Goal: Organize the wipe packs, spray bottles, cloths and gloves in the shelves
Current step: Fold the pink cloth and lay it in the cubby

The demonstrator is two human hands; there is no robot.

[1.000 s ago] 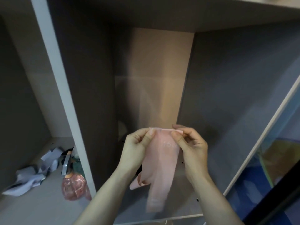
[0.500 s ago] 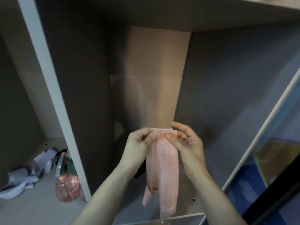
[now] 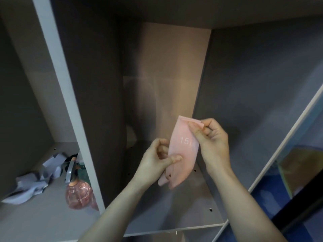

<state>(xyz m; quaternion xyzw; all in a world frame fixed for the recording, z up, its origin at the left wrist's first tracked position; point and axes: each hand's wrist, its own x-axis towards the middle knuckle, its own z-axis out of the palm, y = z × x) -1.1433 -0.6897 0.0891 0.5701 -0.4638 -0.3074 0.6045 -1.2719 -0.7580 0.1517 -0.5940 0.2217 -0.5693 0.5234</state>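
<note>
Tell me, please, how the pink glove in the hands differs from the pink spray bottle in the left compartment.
The pink glove is flat, limp and opaque; the pink spray bottle is rounded and see-through. The glove is held up by the left hand and right hand; the bottle rests on its shelf, untouched. Both are pink.

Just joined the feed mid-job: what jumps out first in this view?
A pink glove held up in front of the middle shelf compartment, the right hand pinching its cuff end and the left hand gripping it lower down, with "15" printed on it. In the left compartment, a pink spray bottle lies beside the grey divider panel, with crumpled grey-white cloths further left.
</note>
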